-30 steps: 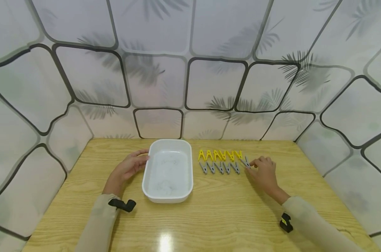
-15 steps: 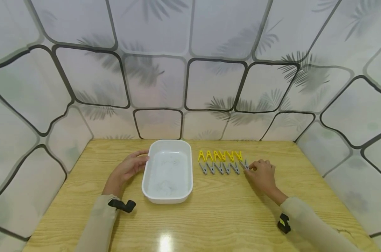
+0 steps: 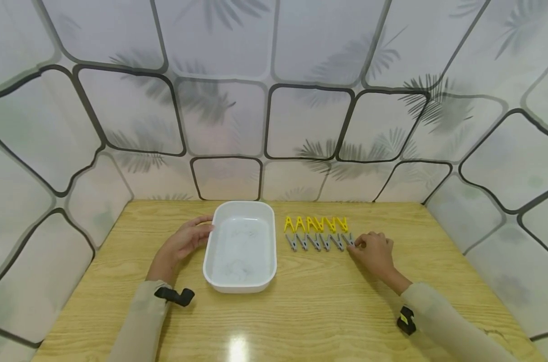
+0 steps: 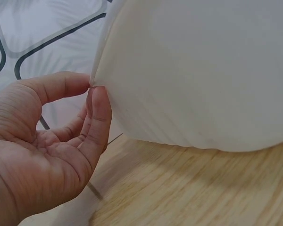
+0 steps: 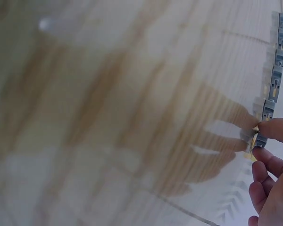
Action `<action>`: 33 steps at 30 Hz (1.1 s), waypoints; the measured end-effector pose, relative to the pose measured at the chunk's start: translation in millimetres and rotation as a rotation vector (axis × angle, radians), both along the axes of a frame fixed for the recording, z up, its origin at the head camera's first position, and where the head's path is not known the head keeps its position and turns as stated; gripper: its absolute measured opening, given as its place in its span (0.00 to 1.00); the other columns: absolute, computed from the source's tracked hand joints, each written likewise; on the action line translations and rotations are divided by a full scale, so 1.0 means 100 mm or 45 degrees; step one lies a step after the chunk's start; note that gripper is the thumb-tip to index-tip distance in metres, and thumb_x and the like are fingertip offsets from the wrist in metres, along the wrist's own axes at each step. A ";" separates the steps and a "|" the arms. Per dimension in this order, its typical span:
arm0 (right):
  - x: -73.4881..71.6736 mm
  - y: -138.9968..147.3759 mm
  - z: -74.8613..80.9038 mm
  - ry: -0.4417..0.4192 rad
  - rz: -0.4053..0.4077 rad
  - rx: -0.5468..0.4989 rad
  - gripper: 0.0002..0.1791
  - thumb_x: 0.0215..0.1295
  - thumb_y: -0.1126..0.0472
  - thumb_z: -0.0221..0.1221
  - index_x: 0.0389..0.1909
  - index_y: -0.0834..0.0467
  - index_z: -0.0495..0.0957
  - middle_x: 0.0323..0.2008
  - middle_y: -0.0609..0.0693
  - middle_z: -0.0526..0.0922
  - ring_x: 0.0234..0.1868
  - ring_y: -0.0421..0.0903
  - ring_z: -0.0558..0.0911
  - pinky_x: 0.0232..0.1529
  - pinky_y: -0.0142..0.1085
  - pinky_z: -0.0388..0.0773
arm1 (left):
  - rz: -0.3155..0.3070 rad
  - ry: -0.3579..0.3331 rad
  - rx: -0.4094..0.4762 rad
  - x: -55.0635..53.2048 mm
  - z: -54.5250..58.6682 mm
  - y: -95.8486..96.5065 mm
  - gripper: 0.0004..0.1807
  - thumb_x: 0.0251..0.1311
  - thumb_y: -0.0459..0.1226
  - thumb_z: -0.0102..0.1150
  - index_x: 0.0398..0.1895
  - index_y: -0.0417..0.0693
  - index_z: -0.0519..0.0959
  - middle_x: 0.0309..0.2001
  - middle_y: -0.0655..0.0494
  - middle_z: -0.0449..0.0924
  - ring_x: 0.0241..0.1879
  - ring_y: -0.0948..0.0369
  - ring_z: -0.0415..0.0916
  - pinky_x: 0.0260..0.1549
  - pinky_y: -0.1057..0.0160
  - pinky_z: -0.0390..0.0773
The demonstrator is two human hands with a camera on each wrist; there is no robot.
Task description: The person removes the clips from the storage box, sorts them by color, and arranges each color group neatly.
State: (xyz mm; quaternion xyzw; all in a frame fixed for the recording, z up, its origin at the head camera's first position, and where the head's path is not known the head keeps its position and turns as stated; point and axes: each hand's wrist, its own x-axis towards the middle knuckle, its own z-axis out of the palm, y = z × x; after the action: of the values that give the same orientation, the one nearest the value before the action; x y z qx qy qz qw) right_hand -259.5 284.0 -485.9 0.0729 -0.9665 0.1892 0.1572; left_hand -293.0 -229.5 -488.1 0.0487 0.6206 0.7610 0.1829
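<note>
A white plastic tub (image 3: 240, 288) stands on the wooden table, and my left hand (image 3: 184, 245) is at its left side. In the left wrist view, thumb and fingertips of the left hand (image 4: 61, 141) pinch the tub's rim (image 4: 100, 66). My right hand (image 3: 374, 255) pinches a grey clothespin (image 3: 348, 240) between thumb and forefinger at the right end of a row of grey clothespins (image 3: 314, 243). Seen from the right wrist, that clothespin (image 5: 260, 140) lines up close behind the others, partly hidden by the fingers.
Just behind the grey row runs a row of yellow clothespins (image 3: 299, 223). A patterned cloth wall (image 3: 307, 120) encloses the wooden table (image 3: 296, 322) at the back and sides. Each sleeve carries a black wrist mount (image 3: 176, 295).
My right hand has slid the last grey clothespin leftward, up close to the rest of the grey row. The left hand and the tub have stayed in place.
</note>
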 end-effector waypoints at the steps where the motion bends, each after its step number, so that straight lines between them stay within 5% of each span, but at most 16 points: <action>1: 0.00 0.00 0.00 -0.005 0.000 0.006 0.13 0.60 0.53 0.72 0.31 0.61 0.86 0.30 0.55 0.80 0.35 0.55 0.73 0.45 0.58 0.62 | 0.002 -0.002 0.001 0.00 0.01 0.00 0.31 0.75 0.33 0.53 0.76 0.33 0.56 0.46 0.62 0.85 0.44 0.67 0.84 0.45 0.69 0.84; 33: 0.02 -0.04 0.03 -0.101 -0.010 0.023 0.15 0.61 0.50 0.71 0.33 0.60 0.86 0.29 0.53 0.81 0.34 0.52 0.74 0.43 0.56 0.62 | -0.014 0.026 -0.018 0.02 -0.01 0.00 0.30 0.76 0.33 0.50 0.75 0.32 0.56 0.46 0.63 0.85 0.44 0.68 0.83 0.45 0.69 0.83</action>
State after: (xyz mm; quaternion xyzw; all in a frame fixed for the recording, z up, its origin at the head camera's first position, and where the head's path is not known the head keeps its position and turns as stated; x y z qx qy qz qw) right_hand -257.1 280.4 -483.1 0.0631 -0.9739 0.1827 0.1189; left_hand -290.8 -229.3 -488.7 0.0585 0.6274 0.7551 0.1811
